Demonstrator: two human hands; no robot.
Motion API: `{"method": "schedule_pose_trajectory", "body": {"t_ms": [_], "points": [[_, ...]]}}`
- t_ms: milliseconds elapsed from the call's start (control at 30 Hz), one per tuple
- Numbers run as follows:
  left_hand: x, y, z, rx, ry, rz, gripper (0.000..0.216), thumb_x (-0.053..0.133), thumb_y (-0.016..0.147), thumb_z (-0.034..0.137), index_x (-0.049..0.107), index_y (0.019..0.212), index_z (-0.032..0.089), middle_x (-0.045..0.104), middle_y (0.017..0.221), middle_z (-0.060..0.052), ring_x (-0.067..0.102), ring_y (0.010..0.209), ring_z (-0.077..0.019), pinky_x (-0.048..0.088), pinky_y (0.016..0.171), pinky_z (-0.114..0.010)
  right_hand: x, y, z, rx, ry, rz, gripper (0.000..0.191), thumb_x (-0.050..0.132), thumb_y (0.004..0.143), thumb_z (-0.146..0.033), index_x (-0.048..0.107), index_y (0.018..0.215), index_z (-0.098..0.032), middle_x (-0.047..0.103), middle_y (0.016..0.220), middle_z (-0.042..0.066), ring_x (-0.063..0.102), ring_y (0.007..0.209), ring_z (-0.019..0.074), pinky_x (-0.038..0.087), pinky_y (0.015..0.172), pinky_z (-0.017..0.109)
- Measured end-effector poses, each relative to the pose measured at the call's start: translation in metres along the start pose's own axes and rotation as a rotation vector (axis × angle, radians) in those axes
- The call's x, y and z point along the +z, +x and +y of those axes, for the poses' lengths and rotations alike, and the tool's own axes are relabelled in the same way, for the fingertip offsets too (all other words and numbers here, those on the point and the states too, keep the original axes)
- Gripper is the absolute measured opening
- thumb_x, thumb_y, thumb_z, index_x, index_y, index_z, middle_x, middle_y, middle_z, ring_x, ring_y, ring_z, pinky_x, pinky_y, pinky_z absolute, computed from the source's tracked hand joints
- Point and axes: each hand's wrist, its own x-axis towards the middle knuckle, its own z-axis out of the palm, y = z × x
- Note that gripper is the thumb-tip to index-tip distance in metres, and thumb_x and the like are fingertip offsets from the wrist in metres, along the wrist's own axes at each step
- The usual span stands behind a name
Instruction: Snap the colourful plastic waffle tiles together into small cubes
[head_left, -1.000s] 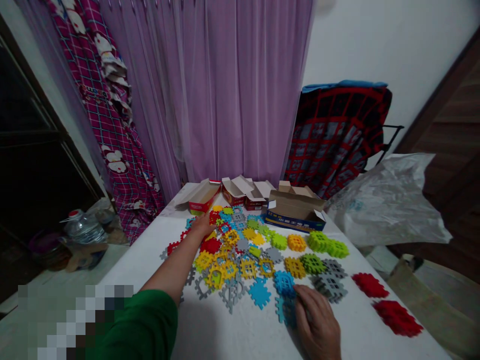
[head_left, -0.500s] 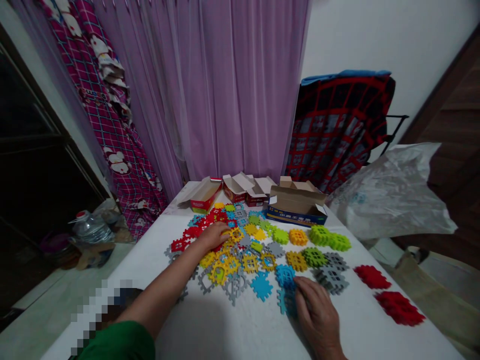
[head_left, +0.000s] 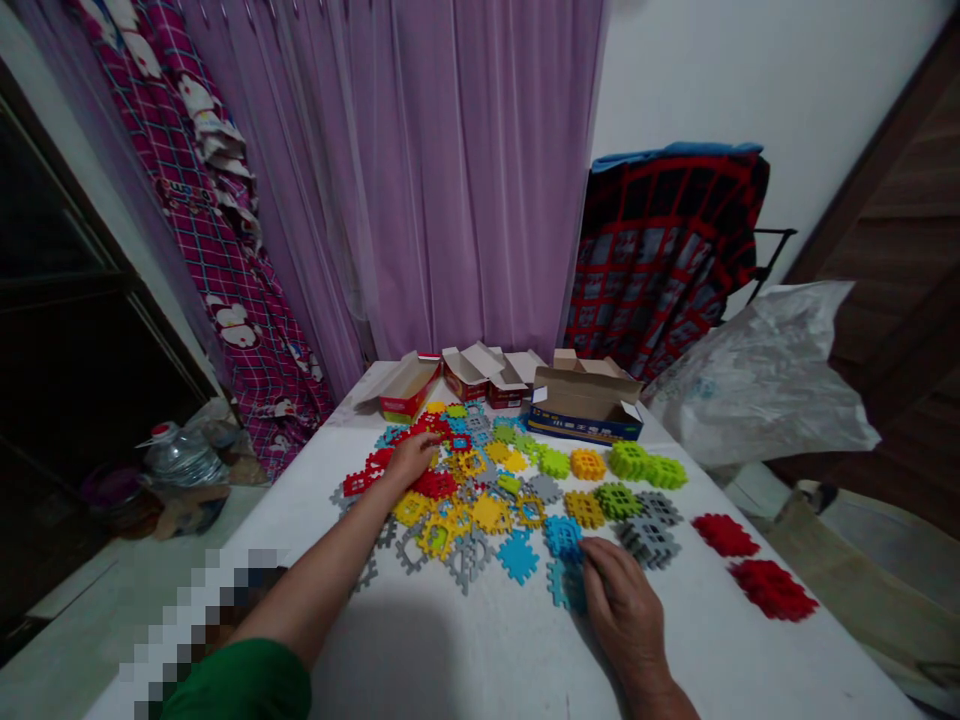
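My left hand [head_left: 412,460] reaches into a spread of notched plastic building pieces, its fingers stretched over red pieces [head_left: 435,486] and close to yellow pieces [head_left: 466,464]. Whether its fingertips touch one is hard to see. Nearer to me lie a yellow piece [head_left: 491,513] and a flat blue piece [head_left: 517,556]. On the right, my right hand [head_left: 626,605] rests with curled fingers and thumb together at the edge of blue pieces [head_left: 562,535]. Its palm side is hidden, and I cannot make out what is in it. Another blue piece [head_left: 564,585] lies partly behind its fingertips.
Stacks sorted by colour stand on the right: green [head_left: 628,460], orange [head_left: 587,464], grey [head_left: 649,542] and red [head_left: 772,590]. Open cardboard boxes, one red [head_left: 409,400] and one blue [head_left: 585,428], line the table's back. A clear plastic bag [head_left: 765,380] hangs beyond the right edge.
My left hand has drawn back leftward and away from the yellow pieces, uncovering red ones. A solid yellow piece now shows in the middle front. My right hand stays by the blue pieces; the view shifts slightly.
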Motion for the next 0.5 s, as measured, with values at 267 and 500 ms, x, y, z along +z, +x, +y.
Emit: {"method": "schedule_pose_trajectory", "body": {"t_ms": [267, 500], "points": [[-0.005, 0.041, 0.001, -0.027, 0.328, 0.018, 0.049, 0.067, 0.078, 0.021, 0.061, 0.126, 0.021, 0.059, 0.139, -0.011, 0.051, 0.131, -0.0264, 0.036, 0.112, -0.036, 0.002, -0.001, -0.001, 0.015, 0.022, -0.016, 0.020, 0.052, 0.093, -0.023, 0.069, 0.104, -0.021, 0.072, 0.099, 0.008, 0.068, 0.090, 0.0207, 0.057, 0.080, 0.036], [0.008, 0.046, 0.011, -0.010, 0.480, -0.027, 0.040, 0.067, 0.080, 0.034, 0.065, 0.118, 0.022, 0.066, 0.127, -0.015, 0.056, 0.125, -0.0308, 0.038, 0.107, -0.044, 0.002, -0.002, -0.004, 0.038, 0.030, -0.039, 0.021, 0.051, 0.093, -0.023, 0.069, 0.104, -0.022, 0.072, 0.099, 0.008, 0.069, 0.091, 0.0208, 0.059, 0.080, 0.035]]}}
